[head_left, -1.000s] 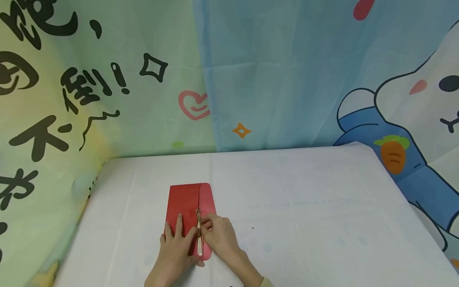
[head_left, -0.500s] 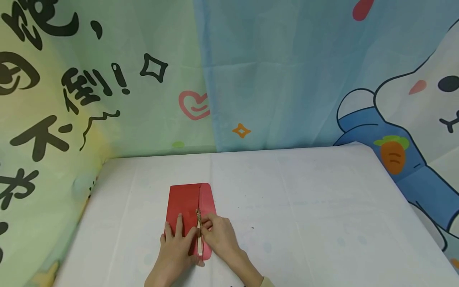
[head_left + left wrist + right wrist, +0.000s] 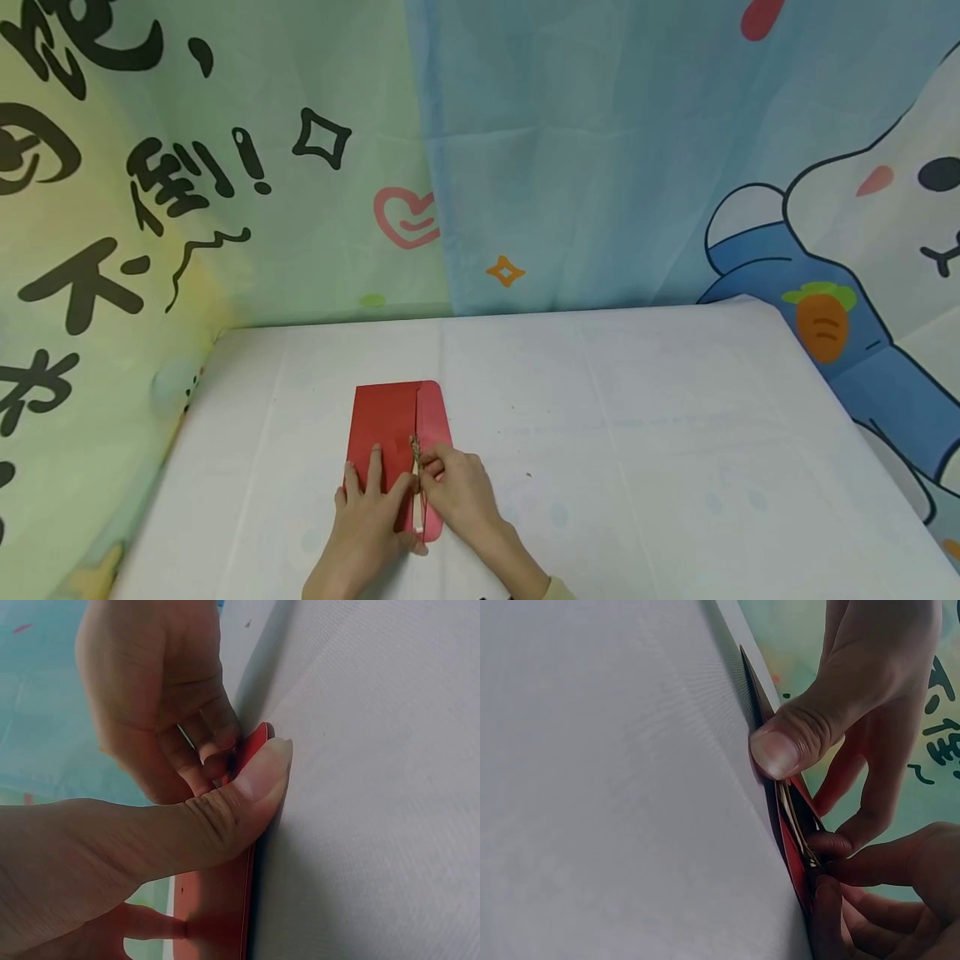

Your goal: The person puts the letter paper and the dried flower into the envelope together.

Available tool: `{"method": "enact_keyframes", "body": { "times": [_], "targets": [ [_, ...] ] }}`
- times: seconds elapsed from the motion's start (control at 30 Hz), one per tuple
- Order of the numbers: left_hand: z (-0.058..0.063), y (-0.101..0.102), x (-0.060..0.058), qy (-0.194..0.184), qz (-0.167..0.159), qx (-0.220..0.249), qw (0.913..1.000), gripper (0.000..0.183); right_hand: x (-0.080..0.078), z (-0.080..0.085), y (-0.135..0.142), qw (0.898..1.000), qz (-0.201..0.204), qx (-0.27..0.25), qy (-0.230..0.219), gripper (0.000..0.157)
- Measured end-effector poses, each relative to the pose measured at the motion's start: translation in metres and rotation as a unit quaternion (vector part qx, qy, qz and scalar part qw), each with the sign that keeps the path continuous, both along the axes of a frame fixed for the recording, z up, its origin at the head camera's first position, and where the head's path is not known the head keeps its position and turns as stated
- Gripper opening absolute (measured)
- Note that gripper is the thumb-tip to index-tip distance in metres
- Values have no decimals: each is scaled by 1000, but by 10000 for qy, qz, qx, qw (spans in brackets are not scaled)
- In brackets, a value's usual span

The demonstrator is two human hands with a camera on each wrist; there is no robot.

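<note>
A red envelope (image 3: 381, 417) lies on the white table, its lighter red flap (image 3: 432, 412) folded out to the right. At its long opening a thin gold-coloured piece (image 3: 415, 447) shows, with a white strip (image 3: 417, 518) nearer me. My left hand (image 3: 363, 521) rests spread on the envelope; its thumb (image 3: 251, 784) presses the near edge and its index finger touches the opening. The right hand (image 3: 461, 496) pinches at the opening, its fingertips (image 3: 832, 889) at the end of the gold-coloured piece. Fingers hide most of what is between them.
A white cloth covers the table (image 3: 637, 433) around the envelope. Behind and to the left hangs a printed fabric backdrop (image 3: 570, 167) with black lettering, a heart and a cartoon animal. A tiny dark speck (image 3: 528, 475) lies right of the hands.
</note>
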State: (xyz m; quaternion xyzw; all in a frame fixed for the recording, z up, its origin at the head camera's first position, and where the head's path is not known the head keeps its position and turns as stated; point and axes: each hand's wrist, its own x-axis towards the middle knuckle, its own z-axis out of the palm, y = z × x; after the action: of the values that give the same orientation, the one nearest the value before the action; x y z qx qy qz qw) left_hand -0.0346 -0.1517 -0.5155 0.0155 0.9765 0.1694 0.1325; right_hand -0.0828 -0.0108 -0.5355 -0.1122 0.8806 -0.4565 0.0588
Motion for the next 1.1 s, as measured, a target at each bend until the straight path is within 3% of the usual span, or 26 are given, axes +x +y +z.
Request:
{"method": "enact_keyframes", "body": {
  "times": [0.67, 1.1],
  "targets": [
    [0, 1, -1, -64, 44, -2, 10000, 79, 0, 2, -1, 9996, -11, 17, -275, 9],
    [3, 2, 0, -26, 34, 13, 10000, 77, 0, 3, 0, 9998, -17, 5, -197, 7]
  ]
}}
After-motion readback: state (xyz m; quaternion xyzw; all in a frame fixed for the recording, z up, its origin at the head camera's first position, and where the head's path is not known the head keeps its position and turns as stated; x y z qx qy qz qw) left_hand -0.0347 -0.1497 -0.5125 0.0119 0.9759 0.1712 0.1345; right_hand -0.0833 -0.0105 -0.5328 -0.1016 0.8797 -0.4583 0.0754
